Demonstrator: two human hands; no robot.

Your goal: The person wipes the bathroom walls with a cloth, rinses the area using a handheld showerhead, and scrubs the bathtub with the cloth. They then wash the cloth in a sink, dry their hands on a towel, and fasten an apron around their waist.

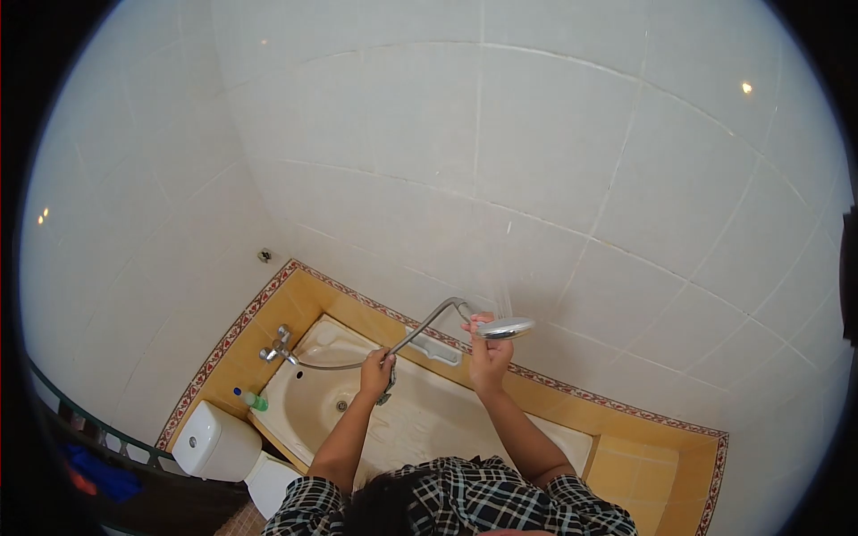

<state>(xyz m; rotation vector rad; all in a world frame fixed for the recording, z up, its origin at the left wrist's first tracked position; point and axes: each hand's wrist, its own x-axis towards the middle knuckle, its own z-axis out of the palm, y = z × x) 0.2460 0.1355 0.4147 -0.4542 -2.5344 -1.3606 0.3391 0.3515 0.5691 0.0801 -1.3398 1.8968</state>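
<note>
My right hand [490, 359] is wrapped around the handle of a chrome shower head [506, 329], raised in front of the tiled wall. Thin streaks of water rise from it against the white tiles. A grey metal shower hose [429, 323] arches from the shower head over to my left hand [376, 375], whose fingers are closed around it. Just below those fingers shows a small dark greenish thing [387, 395], whose kind I cannot tell. The hose runs on to a chrome mixer tap [281, 347] on the yellow-tiled wall. Both hands are above a cream bathtub [429, 399].
A white soap dish [433, 348] juts from the wall behind the tub. On the left corner ledge stands a green bottle [255, 400] with a blue cap, beside a white toilet tank [214, 442]. A yellow-tiled ledge [633, 473] borders the tub's right end.
</note>
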